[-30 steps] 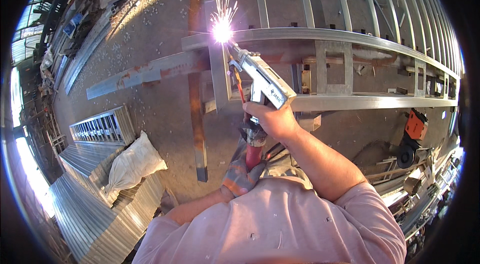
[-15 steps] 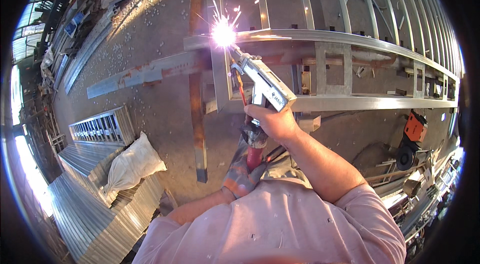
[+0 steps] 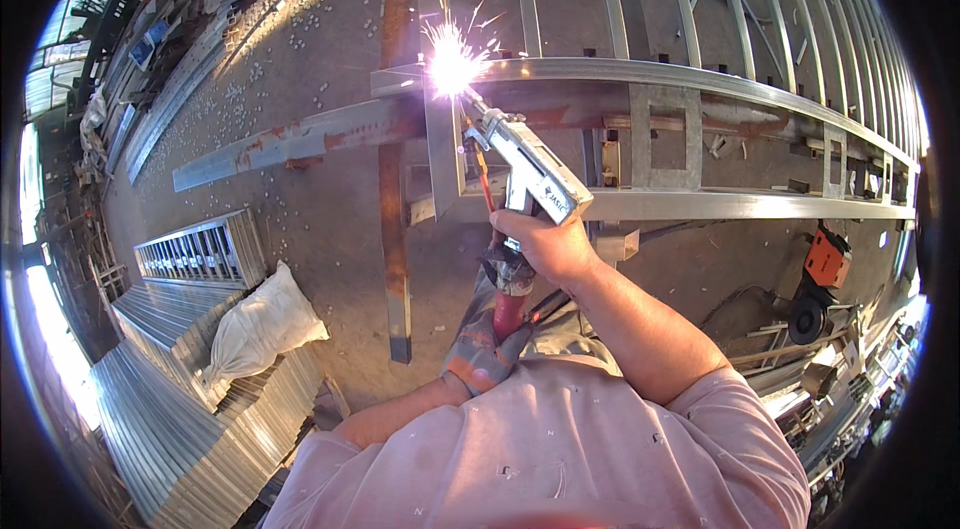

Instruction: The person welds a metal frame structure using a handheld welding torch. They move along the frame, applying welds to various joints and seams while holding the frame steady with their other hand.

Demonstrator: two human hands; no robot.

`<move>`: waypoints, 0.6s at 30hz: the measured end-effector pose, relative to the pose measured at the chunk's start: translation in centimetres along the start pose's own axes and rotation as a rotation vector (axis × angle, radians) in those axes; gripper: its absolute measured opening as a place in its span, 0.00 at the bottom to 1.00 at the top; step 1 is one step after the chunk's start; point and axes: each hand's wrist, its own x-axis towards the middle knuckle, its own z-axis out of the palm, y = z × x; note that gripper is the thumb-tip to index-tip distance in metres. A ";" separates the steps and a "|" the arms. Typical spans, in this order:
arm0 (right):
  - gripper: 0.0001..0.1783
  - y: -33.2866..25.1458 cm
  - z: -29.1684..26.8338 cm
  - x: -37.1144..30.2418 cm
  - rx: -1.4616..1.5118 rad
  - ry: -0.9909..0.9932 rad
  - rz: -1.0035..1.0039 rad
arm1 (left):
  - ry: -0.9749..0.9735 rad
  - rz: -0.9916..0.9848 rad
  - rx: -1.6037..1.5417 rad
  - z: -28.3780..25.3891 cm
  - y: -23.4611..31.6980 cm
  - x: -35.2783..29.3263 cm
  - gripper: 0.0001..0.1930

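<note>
My bare right hand [image 3: 548, 247] is closed round the grip of a silver-white welding gun [image 3: 540, 169]. Its nozzle points up and left at a bright glare [image 3: 455, 69] throwing sparks, which hides the exact contact spot. That glare sits where a long metal rail [image 3: 600, 71] meets an upright metal bar [image 3: 442, 154] of a frame. A thin orange-red lead [image 3: 486, 179] runs beside the nozzle. Below the grip, my left hand [image 3: 482, 361], in a grey and orange glove, is wrapped round the gun's red hose [image 3: 509, 315]; some of its fingers are hidden.
A rusty beam [image 3: 396, 259] crosses under the frame, and a flat bar [image 3: 290, 151] sticks out left. Corrugated sheets [image 3: 170, 429] and a white sack [image 3: 265, 324] lie at lower left. An orange machine [image 3: 828, 259] stands at right. Many parallel bars [image 3: 735, 9] fill the upper right.
The glare and nozzle tip have shifted very slightly right, and the sparks spread differently. Both hands keep their hold on the gun and hose.
</note>
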 end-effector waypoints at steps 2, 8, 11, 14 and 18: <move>0.11 0.2 -0.1 0.0 0.015 -0.026 -0.055 | 0.018 -0.037 -0.029 0.0 0.1 -0.2 0.23; 0.13 1.3 -0.2 0.4 -0.057 -0.006 -0.089 | 0.033 0.108 0.048 0.1 0.4 -0.5 0.18; 0.13 1.2 -0.1 0.1 -0.054 0.019 -0.084 | 0.007 0.048 0.049 0.2 0.1 -0.5 0.16; 0.12 0.6 0.0 -0.3 0.041 -0.015 -0.048 | -0.005 0.213 0.118 0.0 -0.5 -0.8 0.25; 0.10 0.2 0.1 -0.4 -0.001 -0.014 0.010 | 0.034 0.104 0.066 0.7 -1.0 -0.7 0.30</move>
